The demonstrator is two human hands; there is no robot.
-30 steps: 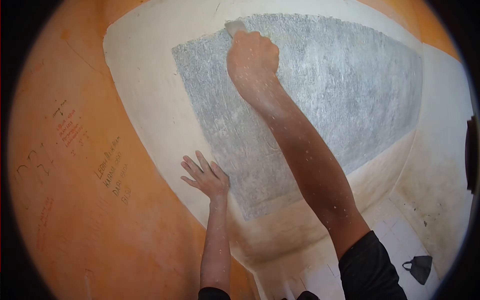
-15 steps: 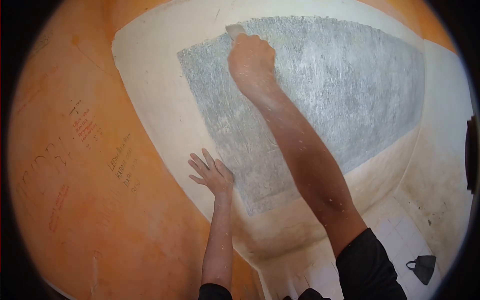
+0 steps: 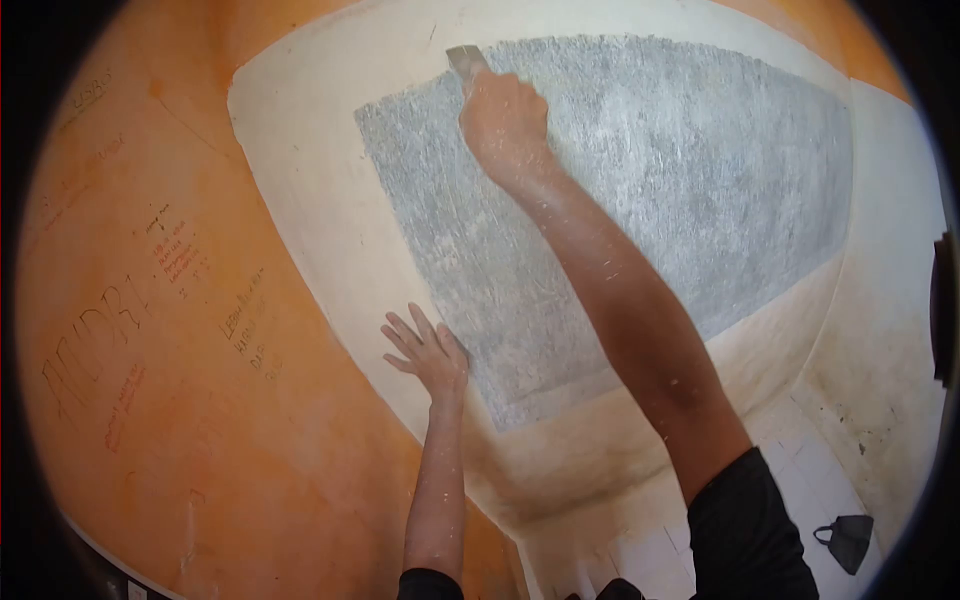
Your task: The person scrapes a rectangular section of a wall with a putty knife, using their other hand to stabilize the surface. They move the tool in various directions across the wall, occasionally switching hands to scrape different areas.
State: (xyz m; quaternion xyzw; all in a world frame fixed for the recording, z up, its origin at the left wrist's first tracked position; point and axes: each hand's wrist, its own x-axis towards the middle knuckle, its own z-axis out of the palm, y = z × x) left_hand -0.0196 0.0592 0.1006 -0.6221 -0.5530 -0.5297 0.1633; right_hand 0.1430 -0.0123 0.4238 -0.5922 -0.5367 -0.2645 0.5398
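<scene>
My right hand (image 3: pixel 505 125) is closed around a scraper (image 3: pixel 465 60), whose flat metal blade points up and left. The blade lies at the upper left edge of a rough grey patch (image 3: pixel 650 180) on the wall, where it meets the white paint (image 3: pixel 310 190). The scraper's handle is hidden in my fist. Lower down, my left hand (image 3: pixel 430 355) rests with spread fingers on the white paint, by the left edge of the patch. Pale flecks dot both forearms.
An orange wall (image 3: pixel 170 330) with handwriting stands to the left. White floor tiles (image 3: pixel 790 470) show below at right, with a dark bag-like thing with a loop (image 3: pixel 848 543) on them. A dark object (image 3: pixel 943 310) is at the far right edge.
My right hand and the scraper have shifted very slightly, and more of the blade shows. The left hand stays spread on the wall. The view has moved a little.
</scene>
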